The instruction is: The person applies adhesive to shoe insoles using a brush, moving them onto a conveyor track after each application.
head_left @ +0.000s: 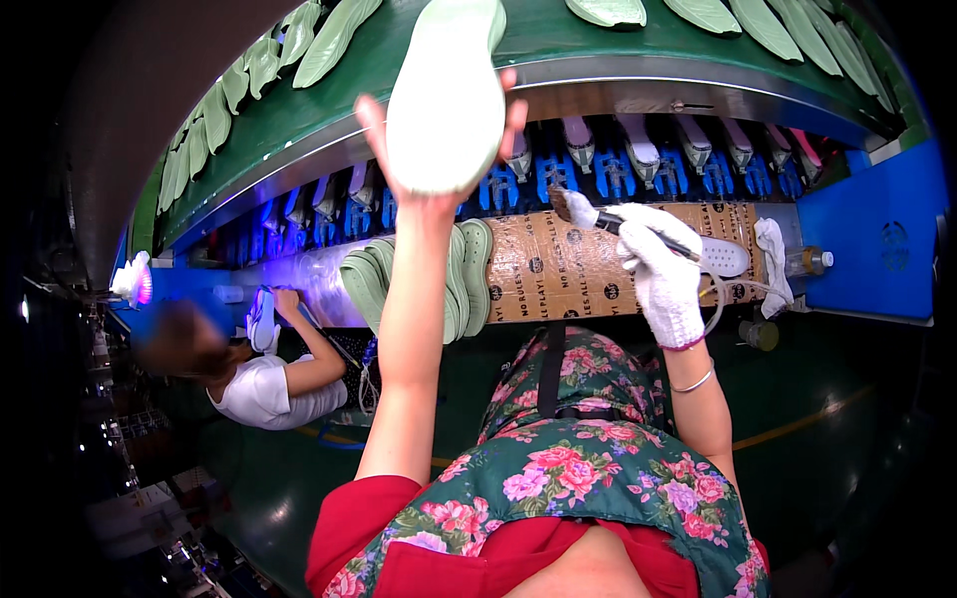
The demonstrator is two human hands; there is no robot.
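A pale green shoe sole (444, 100) is raised at the top middle in my bare left hand (427, 202). Its thumb and fingers show at both edges of the sole; the palm is hidden behind it. My right hand (663, 264), in a white knitted glove, grips a brush (605, 221) with a dark handle and brown bristles pointing left. A thin clear tube (720, 304) hangs beside that hand. Below my left hand, several green soles (477, 279) lie overlapped on the bench. To the right of the glove rests a pale sole (726, 257) with small holes.
A green conveyor belt (543, 40) carries rows of green soles. Under it, shoes (638, 149) sit on blue holders. Printed brown cardboard (558, 261) covers the bench. A white cloth (773, 261) and a bottle (805, 261) lie right. Another person (284, 384) works at left.
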